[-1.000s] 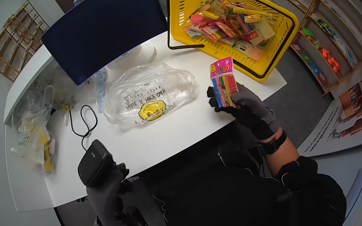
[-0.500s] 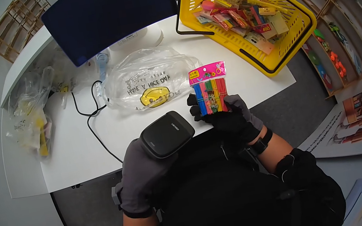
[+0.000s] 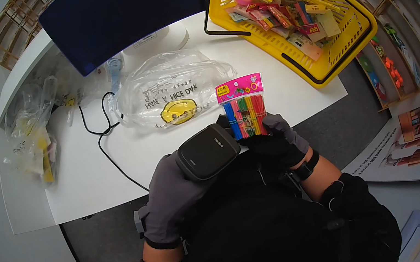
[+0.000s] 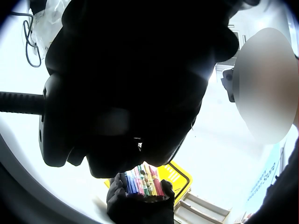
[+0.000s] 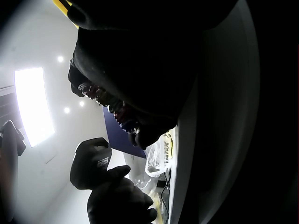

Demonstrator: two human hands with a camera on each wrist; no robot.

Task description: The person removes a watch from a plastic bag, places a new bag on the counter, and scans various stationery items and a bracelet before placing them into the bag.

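In the head view my gloved left hand (image 3: 171,198) grips a black corded scanner (image 3: 208,152), its broad head turned toward the right hand. My right hand (image 3: 278,141) holds a packet of coloured sticks (image 3: 245,114) with a pink header, upright from its lower end. Scanner and packet are side by side; whether they touch cannot be told. The left wrist view has the packet (image 4: 144,181) beyond the dark left hand (image 4: 126,84). In the right wrist view the left hand (image 5: 119,203) grips the scanner (image 5: 91,163) below the right hand (image 5: 135,60).
A clear plastic bag with a yellow smiley (image 3: 175,89) lies on the white table (image 3: 92,189). Behind it stands a dark blue screen (image 3: 125,20). The yellow basket (image 3: 292,59) at the right holds several packets. More bags (image 3: 32,133) lie left, beside a black cable (image 3: 107,148).
The left hand has brought the scanner rightward from the table's left front to beside the packet. The right hand has moved left and slightly down with the packet, whose front now faces the head view.
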